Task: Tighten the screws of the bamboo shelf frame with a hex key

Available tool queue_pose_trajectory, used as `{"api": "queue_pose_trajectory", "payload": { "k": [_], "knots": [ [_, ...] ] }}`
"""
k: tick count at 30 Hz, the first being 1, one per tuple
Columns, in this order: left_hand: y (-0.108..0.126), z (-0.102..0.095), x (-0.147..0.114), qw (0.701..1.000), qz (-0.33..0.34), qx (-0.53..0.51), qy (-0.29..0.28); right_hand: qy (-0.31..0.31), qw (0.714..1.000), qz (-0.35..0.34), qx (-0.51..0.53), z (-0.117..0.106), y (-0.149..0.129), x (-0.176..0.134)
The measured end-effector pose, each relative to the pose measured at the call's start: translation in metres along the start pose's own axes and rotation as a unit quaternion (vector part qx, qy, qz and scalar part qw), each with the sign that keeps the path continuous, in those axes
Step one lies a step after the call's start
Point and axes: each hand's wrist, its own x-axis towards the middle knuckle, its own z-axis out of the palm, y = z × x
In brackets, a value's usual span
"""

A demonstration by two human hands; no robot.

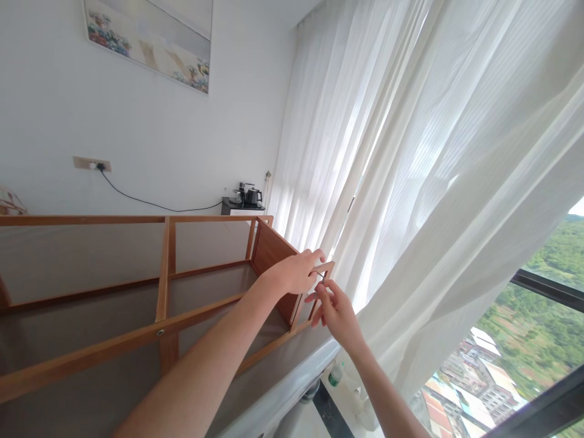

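A brown wooden shelf frame (166, 267) lies on its side in front of me, its narrow end toward the curtain. My left hand (301, 271) is closed around the end bar of the frame, near its upper corner (326, 266). Just beside it, my right hand (335, 313) pinches a thin metal piece (320, 277), which looks like a hex key, between thumb and forefinger. The piece runs up to the bar by my left fingertips; its far tip is hidden. A wooden end panel (274, 252) sits inside the frame below my left wrist.
White curtains (392, 152) hang close on the right, beside a window with a dark frame (547, 289). A black kettle (252, 196) stands on a small cabinet behind the frame, its cord running to a wall socket (92, 164). A green-labelled bottle (336, 374) is low down near the curtain.
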Motion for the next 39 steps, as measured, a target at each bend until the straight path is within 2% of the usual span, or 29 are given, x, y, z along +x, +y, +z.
{"api": "queue_pose_trajectory", "payload": {
  "k": [4,11,22,27,31,36,39],
  "knots": [
    [0.001,0.000,0.000,1.000,-0.023,0.011,0.004,-0.005,0.993,0.036,0.114,0.010,-0.010,-0.002],
    [0.006,-0.003,-0.001,1.000,-0.020,0.019,0.006,0.024,0.977,0.072,0.201,0.017,-0.026,-0.005],
    [0.006,-0.004,-0.003,1.000,-0.021,0.019,0.003,0.079,0.990,0.022,0.116,0.025,-0.013,-0.004],
    [0.004,-0.002,-0.001,0.999,-0.016,0.027,0.008,0.073,0.984,0.040,0.155,0.025,-0.013,-0.002],
    [0.001,0.001,0.000,1.000,-0.014,0.026,0.008,0.081,0.984,0.025,0.154,0.028,-0.011,-0.002],
    [0.001,0.001,0.001,1.000,-0.014,0.027,0.006,0.109,0.987,-0.002,0.118,0.032,-0.004,-0.004],
    [0.003,-0.001,-0.001,1.000,-0.016,0.024,0.001,0.118,0.991,-0.022,0.056,0.030,0.005,-0.003]
  ]
}}
